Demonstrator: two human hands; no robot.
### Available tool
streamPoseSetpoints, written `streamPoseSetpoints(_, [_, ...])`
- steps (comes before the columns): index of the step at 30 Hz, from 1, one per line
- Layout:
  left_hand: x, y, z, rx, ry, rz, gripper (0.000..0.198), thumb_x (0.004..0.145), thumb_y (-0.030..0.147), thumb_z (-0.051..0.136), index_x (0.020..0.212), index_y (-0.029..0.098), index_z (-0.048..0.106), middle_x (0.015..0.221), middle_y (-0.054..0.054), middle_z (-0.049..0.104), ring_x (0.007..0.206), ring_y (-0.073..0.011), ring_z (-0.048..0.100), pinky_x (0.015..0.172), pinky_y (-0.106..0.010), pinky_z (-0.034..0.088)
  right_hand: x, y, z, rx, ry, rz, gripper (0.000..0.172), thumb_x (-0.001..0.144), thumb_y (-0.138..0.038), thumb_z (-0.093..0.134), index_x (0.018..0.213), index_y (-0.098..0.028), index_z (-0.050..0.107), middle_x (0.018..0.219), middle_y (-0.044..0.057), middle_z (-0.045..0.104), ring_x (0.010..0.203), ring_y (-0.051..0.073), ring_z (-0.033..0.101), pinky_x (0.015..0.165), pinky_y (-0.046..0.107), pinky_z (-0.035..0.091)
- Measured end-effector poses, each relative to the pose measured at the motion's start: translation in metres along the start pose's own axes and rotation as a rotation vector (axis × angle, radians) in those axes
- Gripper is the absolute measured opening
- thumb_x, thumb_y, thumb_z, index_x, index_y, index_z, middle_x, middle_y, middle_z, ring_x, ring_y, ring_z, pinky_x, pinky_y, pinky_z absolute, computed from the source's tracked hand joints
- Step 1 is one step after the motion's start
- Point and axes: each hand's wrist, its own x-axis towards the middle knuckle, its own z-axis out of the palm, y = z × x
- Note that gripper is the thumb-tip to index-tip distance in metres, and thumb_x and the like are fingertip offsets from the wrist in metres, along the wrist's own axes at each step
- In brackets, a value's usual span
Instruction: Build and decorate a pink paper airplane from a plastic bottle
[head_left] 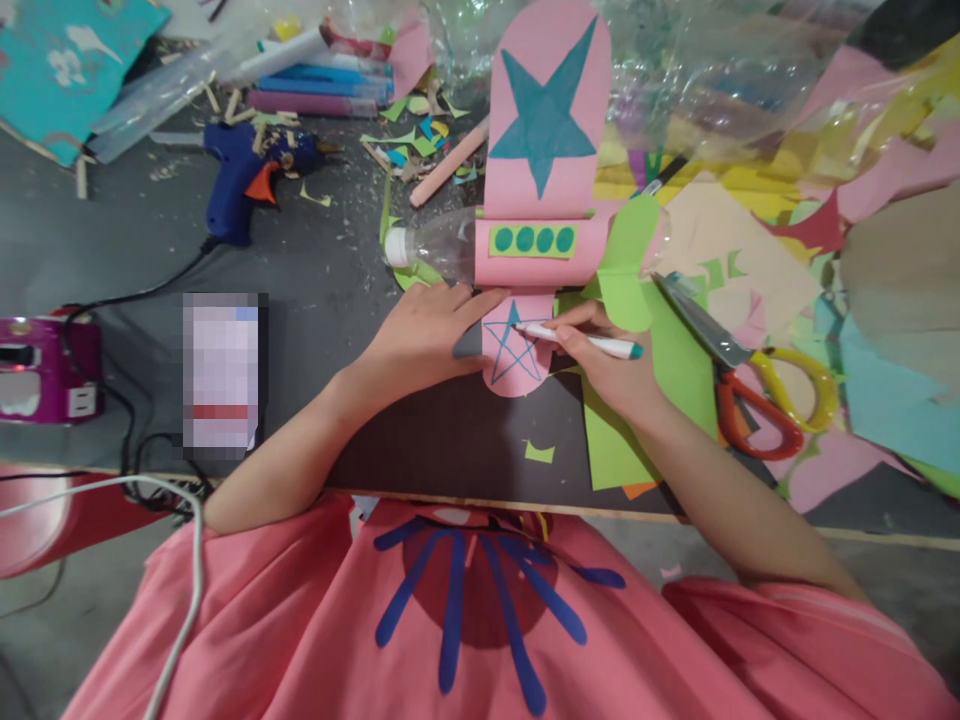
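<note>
My right hand is closed on a white marker with a teal end, its tip on a star outline drawn on the lower pink paper wing. The star's top point is filled in teal. My left hand lies with fingers spread at the wing's left edge, steadying it beside the bottle. The clear plastic bottle lies sideways, white cap to the left, wrapped in a pink band with several green dots. The upper pink wing bears a filled teal star. Green paper pieces sit at the bottle's right end.
Scissors with red and yellow handles lie right of my right hand, among paper scraps. A blue glue gun, a blurred phone-like object and a purple box are on the left. Markers lie at the back.
</note>
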Motion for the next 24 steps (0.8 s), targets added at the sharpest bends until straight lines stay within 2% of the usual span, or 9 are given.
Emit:
streamPoseSetpoints(5, [-0.0008,-0.0011,0.0004,-0.008,0.009,0.01,0.062,0.085,0.045,0.058,0.139,0.019,0.042,0.109,-0.011,0.063,0.098,-0.0279,0.058,0.078,-0.036,0.039,0.0003,-0.0002,0.0003,-0.026,0.008,-0.029,0.009,0.083,-0.029,0.063,0.076,-0.027,0.067,0.065,-0.002,0.066,0.06,0.015,0.063,0.06,0.031,0.055])
streamPoseSetpoints(9, [-0.0005,-0.001,0.0002,0.001,-0.001,0.007,0.061,0.085,0.045,0.058,0.138,0.018,0.043,0.107,-0.011,0.063,0.098,-0.0275,0.058,0.078,-0.035,0.038,-0.0012,-0.0024,-0.0004,-0.082,0.004,-0.026,0.011,0.083,-0.025,0.063,0.073,-0.024,0.067,0.065,-0.002,0.066,0.062,0.014,0.063,0.061,0.029,0.052])
streamPoseSetpoints(16, [0.0006,-0.0011,0.0011,0.0,0.0,0.005,0.063,0.085,0.046,0.058,0.139,0.019,0.042,0.109,-0.011,0.062,0.099,-0.0274,0.058,0.077,-0.035,0.038,-0.0034,-0.0066,0.0002,-0.138,-0.021,-0.009,0.011,0.081,-0.02,0.062,0.071,-0.022,0.067,0.064,-0.003,0.067,0.065,0.012,0.064,0.066,0.026,0.051])
streamPoseSetpoints(24, [-0.0006,-0.0022,0.0033,-0.002,0.021,0.015,0.065,0.084,0.046,0.06,0.14,0.02,0.041,0.109,-0.01,0.063,0.097,-0.0276,0.059,0.077,-0.036,0.039,-0.0023,-0.0073,-0.0016,-0.126,-0.07,-0.013,0.013,0.078,-0.02,0.061,0.066,-0.022,0.066,0.066,-0.002,0.069,0.065,0.013,0.064,0.062,0.026,0.05])
